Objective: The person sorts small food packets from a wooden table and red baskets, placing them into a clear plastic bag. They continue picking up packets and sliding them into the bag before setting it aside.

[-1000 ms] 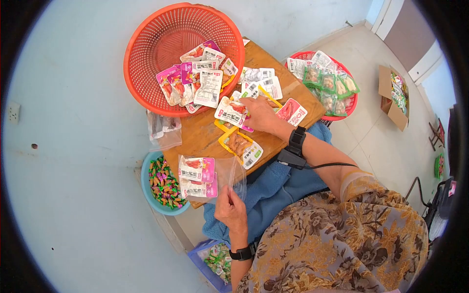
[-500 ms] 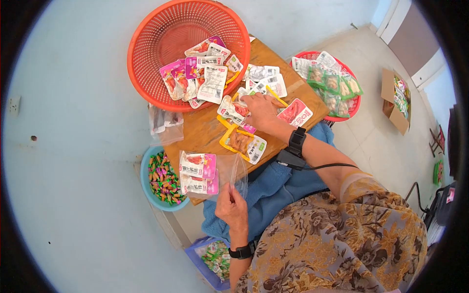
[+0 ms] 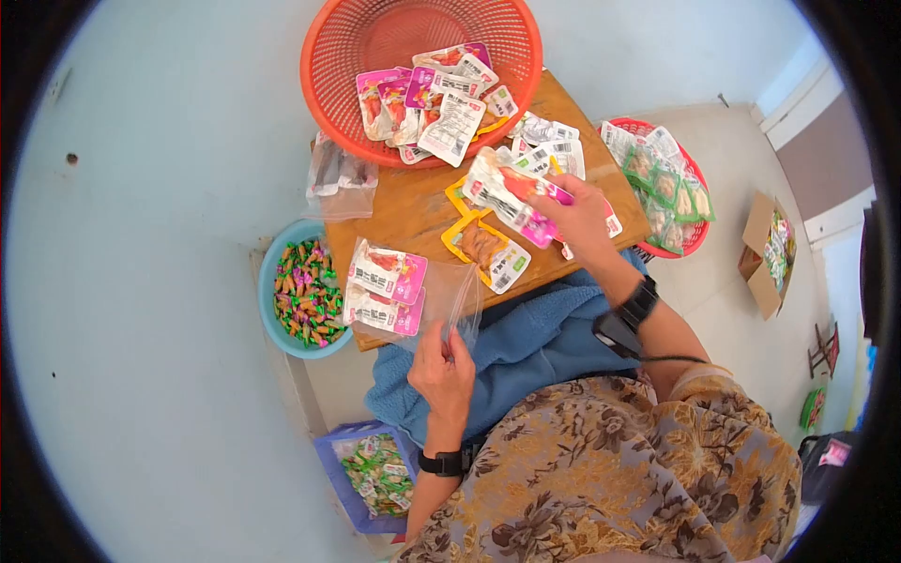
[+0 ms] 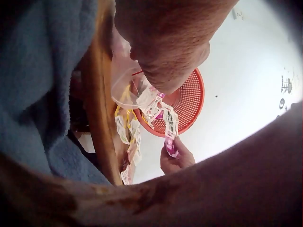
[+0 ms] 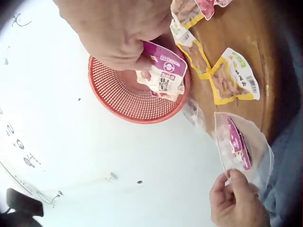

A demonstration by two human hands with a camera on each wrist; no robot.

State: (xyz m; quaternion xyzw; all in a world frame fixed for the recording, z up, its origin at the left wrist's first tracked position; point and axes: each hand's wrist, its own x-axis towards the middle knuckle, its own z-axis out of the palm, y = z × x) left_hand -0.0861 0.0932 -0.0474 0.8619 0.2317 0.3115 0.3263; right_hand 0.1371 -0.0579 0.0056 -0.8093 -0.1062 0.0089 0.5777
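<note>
Right hand raised glossy packets, left hand pinches clear bag

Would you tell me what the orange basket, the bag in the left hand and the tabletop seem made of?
Orange basket: likely moulded plastic, fine open mesh, even colour.
Bag: thin clear plastic film, packets show through.
Tabletop: probably wood, matt brown, faint grain.

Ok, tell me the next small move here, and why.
Probably the right hand should carry its pink snack packets over to the clear plastic bag and slide them in: the left hand pinches the bag's mouth, and two matching packets already lie inside.
</note>
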